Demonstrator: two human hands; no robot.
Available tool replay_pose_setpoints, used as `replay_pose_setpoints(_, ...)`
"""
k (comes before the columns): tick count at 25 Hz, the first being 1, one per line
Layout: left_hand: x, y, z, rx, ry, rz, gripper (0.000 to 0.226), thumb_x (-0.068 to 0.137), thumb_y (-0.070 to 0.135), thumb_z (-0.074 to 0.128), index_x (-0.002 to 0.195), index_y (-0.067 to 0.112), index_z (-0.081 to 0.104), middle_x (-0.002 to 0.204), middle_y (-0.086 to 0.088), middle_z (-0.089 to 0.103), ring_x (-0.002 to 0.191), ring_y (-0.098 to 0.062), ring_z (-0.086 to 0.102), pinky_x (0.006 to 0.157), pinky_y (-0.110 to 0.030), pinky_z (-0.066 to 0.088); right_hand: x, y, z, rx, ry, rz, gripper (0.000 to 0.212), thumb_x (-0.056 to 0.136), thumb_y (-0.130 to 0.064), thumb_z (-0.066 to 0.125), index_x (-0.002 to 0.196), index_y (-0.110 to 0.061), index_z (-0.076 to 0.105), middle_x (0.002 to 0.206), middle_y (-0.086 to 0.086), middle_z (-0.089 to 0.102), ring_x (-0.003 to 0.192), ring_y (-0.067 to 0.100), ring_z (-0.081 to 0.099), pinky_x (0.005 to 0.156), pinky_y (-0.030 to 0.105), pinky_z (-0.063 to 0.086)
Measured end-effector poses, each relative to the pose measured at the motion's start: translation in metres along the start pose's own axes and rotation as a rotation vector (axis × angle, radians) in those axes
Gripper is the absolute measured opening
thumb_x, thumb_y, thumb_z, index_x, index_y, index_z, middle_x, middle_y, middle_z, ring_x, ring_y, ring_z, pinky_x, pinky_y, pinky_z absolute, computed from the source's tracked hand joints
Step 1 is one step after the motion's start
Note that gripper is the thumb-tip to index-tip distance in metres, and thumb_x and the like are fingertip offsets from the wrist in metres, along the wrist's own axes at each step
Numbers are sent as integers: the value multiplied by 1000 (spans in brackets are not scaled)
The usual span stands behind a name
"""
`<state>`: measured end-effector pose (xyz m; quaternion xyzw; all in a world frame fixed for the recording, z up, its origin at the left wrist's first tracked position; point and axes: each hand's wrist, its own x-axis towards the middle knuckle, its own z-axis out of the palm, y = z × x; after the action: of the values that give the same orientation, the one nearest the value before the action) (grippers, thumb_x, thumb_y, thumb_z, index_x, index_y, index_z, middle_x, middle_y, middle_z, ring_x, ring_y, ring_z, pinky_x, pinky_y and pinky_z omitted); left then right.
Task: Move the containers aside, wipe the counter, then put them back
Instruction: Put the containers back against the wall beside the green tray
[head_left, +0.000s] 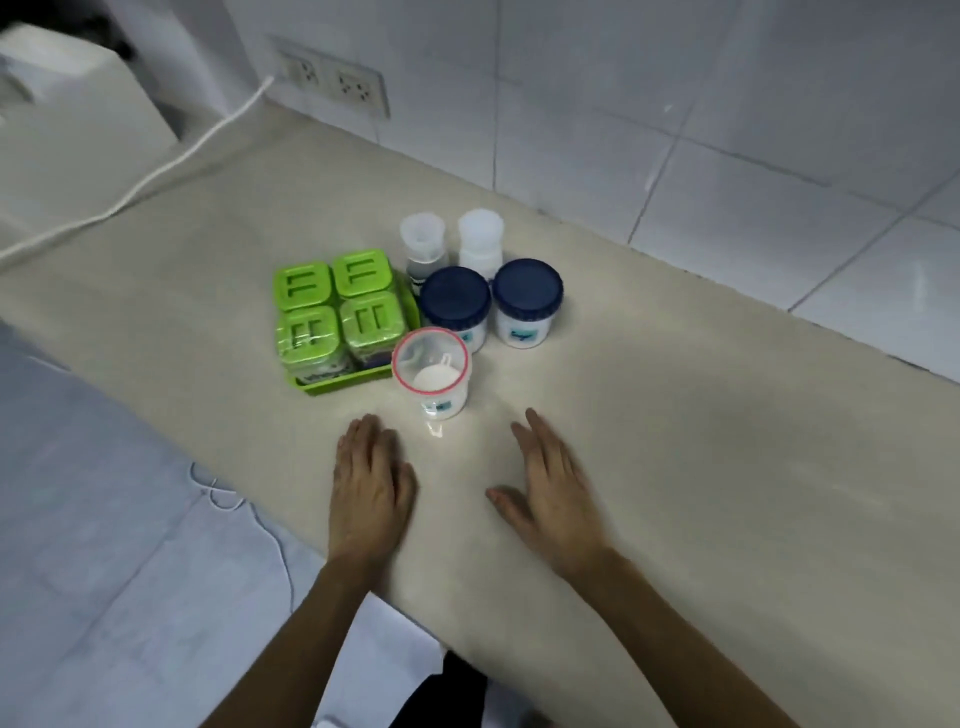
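Beige and faintly glossy, the stone counter (675, 441) carries all the containers in one cluster, and your hands lie just in front of it. Take the clear round plastic jar with the red-rimmed lid (432, 375) as your marker: it is the container nearest you. Your left hand (370, 488) is flat, fingers extended and empty, near the jar on its left and slightly toward you. Your right hand (548, 486) is likewise spread and holding nothing, on the jar's right. Touching the jar's left side is a green plastic tray (343, 382) with four square green-lidded boxes (337, 306). Just behind the jar stand two white tubs with dark blue screw lids (491, 304), and behind those two translucent white-capped bottles (452, 241). Far left of the jar, a white cable (156, 176) crosses the counter.
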<state>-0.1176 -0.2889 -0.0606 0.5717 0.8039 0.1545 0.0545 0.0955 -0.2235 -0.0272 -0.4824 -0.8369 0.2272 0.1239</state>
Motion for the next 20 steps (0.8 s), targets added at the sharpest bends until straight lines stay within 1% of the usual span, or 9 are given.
replay_pose_setpoints(2,3,-8,4,-12,-6,-2,44,90,25,45,124,-2,54,142,-25,44,135,-37,34,115,-48,24,41,-36,8,182,16,82,96,73,-62,49,148,-13,18,158,11,16,146,25,15,116,37,20)
replay_pose_setpoints(5,5,-11,7,-16,-9,1,45,90,26,48,126,0,54,142,-22,45,136,-34,33,115,-45,22,89,-71,25,348,155,184,107,61,-56,71,147,-15,23,151,12,30,140,26,27,112,39,30)
replay_pose_setpoints(7,5,-12,8,-5,-12,-10,45,90,26,51,127,1,54,143,-21,45,137,-32,32,116,-43,21,105,-81,34,384,273,221,107,55,-49,80,143,-14,30,142,9,41,132,23,37,107,35,37)
replay_pose_setpoints(9,6,-12,9,17,-29,-14,45,90,26,51,127,2,54,144,-20,45,137,-31,31,116,-43,20,113,-86,39,416,370,253,102,54,-42,84,139,-14,36,135,6,49,125,20,43,103,29,39)
replay_pose_setpoints(11,6,-12,8,27,-43,-1,44,90,25,51,127,2,54,144,-20,45,137,-31,31,116,-43,21,115,-85,40,455,403,263,97,55,-37,86,137,-14,40,131,4,53,121,19,48,100,27,40)
replay_pose_setpoints(14,3,-6,5,9,-33,78,41,91,23,52,127,4,55,145,-17,44,138,-30,33,118,-42,20,99,-69,27,452,442,266,95,53,-37,87,134,-11,43,128,5,54,119,20,51,100,31,44)
replay_pose_setpoints(16,5,14,7,-41,-49,174,41,93,25,53,129,7,54,146,-15,43,139,-28,34,119,-41,19,78,-46,7,470,474,316,97,55,-38,87,136,-14,40,129,4,52,119,17,50,100,29,43)
replay_pose_setpoints(18,9,58,19,-89,-80,306,40,94,28,52,128,7,55,145,-14,46,138,-26,37,118,-39,20,49,-5,-21,482,514,408,99,56,-37,87,139,-20,36,132,1,50,118,9,49,98,25,41)
replay_pose_setpoints(20,15,113,37,-101,-118,447,40,92,29,52,125,6,59,141,-14,51,135,-26,40,117,-39,23,18,46,-54,477,575,483,99,57,-36,87,140,-24,34,134,-1,50,118,7,49,99,26,42)
